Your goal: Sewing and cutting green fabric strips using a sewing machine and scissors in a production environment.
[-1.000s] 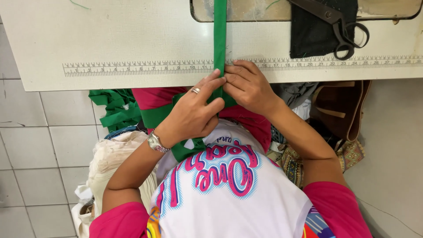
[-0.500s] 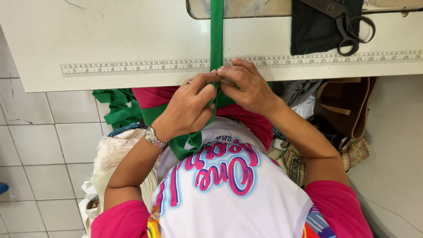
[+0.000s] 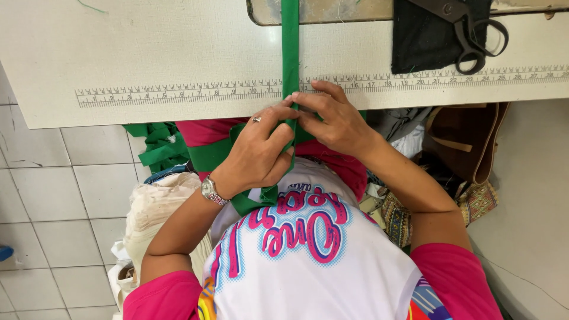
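Observation:
A long green fabric strip (image 3: 290,47) runs straight across the white work table (image 3: 148,53) toward the metal machine bed at the top. My left hand (image 3: 258,151), with a ring and a wristwatch, pinches the strip at the table's near edge. My right hand (image 3: 332,118) grips the same strip just beside it, fingers folded over the fabric. More green fabric (image 3: 210,155) lies bunched in my lap under my hands.
Black scissors (image 3: 468,29) lie on a black cloth (image 3: 424,38) at the table's far right. A printed ruler (image 3: 178,93) lines the table edge. Green scraps (image 3: 155,145), a cream bag (image 3: 157,216) and brown bags (image 3: 468,148) crowd the tiled floor.
Both hands have stayed on the strip at the table edge, the fingers shifting slightly as they fold it. The view has moved a little.

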